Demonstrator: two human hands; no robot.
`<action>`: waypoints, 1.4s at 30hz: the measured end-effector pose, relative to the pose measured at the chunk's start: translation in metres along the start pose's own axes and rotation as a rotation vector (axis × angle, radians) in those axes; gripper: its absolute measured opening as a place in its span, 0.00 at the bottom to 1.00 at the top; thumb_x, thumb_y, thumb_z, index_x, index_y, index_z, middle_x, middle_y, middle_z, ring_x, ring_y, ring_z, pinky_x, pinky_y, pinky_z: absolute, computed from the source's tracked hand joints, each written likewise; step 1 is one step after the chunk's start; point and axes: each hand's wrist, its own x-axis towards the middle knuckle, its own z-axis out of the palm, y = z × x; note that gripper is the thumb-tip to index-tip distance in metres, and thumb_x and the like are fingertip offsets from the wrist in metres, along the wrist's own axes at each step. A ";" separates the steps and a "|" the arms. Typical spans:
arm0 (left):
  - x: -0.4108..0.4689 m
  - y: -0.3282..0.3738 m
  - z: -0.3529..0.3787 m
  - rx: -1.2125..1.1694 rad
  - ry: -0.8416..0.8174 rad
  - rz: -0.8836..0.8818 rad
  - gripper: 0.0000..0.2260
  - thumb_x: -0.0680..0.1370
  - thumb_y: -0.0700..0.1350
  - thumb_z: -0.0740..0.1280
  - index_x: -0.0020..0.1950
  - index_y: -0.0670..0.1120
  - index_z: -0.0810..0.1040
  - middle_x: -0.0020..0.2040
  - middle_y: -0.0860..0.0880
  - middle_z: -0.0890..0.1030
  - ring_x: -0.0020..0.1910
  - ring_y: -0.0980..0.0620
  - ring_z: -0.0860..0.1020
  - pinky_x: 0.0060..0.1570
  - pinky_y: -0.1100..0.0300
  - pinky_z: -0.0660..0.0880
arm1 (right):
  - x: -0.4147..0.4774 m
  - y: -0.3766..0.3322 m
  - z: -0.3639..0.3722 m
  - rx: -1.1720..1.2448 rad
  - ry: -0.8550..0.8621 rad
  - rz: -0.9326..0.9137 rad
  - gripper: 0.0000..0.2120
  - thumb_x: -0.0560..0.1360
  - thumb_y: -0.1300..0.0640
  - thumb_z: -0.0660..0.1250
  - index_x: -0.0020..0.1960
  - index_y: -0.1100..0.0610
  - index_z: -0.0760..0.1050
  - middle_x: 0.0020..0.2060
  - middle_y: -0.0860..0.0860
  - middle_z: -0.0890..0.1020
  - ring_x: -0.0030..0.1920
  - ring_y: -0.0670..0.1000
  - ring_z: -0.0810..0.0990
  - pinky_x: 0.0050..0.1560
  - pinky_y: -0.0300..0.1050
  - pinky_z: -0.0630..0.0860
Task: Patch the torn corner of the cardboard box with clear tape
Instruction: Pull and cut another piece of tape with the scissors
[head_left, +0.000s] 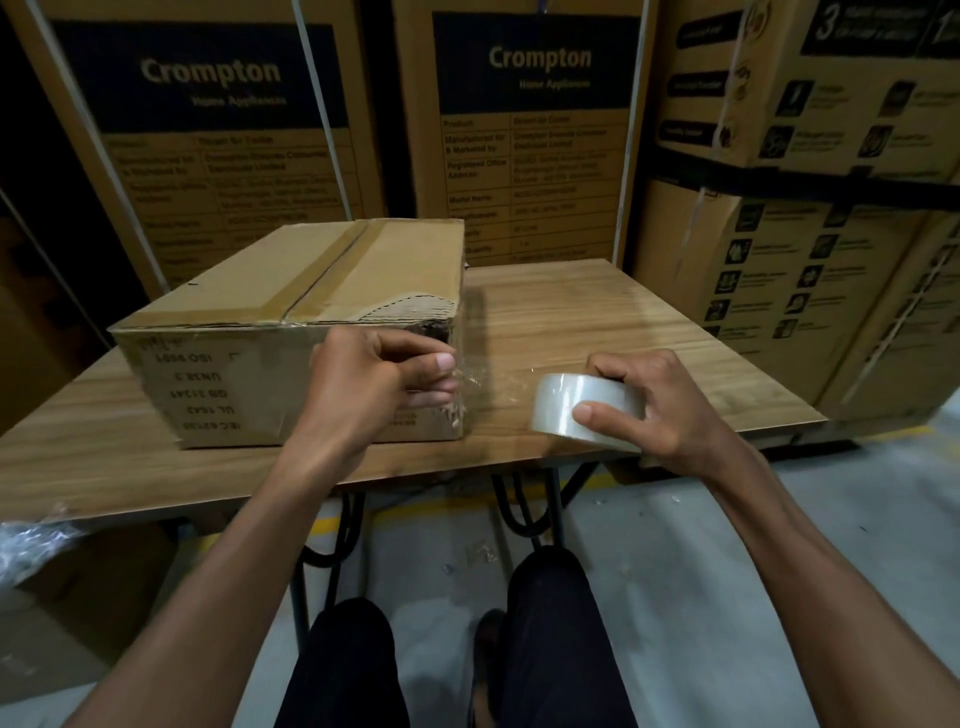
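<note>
Knees (353, 649) in dark trousers sit lowest, under the table (623, 322) edge. Right hand (660, 410) curls round the roll (587, 410) at the near edge, thumb on top. Clear strip (493, 382) runs from roll to box (249, 312). Left hand (374, 379), fingers curled, pinches the strip end against the torn corner (436, 325), near right of the box. Box on table's left half. Cartons (540, 130) stacked behind.

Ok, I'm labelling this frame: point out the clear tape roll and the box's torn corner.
Clear plastic tape roll (566, 397), head view, curved outer face.
Torn corner of brown cardboard box (415, 307), head view, exposed fluting.
</note>
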 end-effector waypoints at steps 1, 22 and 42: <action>-0.001 0.000 -0.002 0.003 -0.001 0.002 0.04 0.76 0.33 0.73 0.50 0.37 0.86 0.42 0.38 0.88 0.41 0.44 0.88 0.41 0.60 0.84 | -0.002 0.000 0.001 -0.018 -0.009 0.000 0.19 0.75 0.40 0.66 0.36 0.55 0.73 0.28 0.47 0.73 0.31 0.48 0.72 0.33 0.38 0.64; -0.007 -0.024 -0.011 -0.006 0.128 0.014 0.03 0.75 0.33 0.75 0.47 0.39 0.87 0.39 0.41 0.88 0.39 0.44 0.88 0.42 0.55 0.85 | -0.011 0.015 -0.002 -0.131 0.000 0.030 0.17 0.73 0.41 0.69 0.35 0.54 0.75 0.28 0.43 0.74 0.29 0.45 0.73 0.31 0.39 0.65; -0.050 -0.068 0.010 -0.148 0.148 -0.057 0.10 0.74 0.33 0.76 0.53 0.40 0.87 0.45 0.42 0.89 0.46 0.44 0.89 0.50 0.57 0.85 | -0.036 0.047 0.013 -0.425 -0.041 0.058 0.22 0.75 0.38 0.63 0.52 0.56 0.80 0.46 0.47 0.84 0.45 0.45 0.76 0.57 0.47 0.70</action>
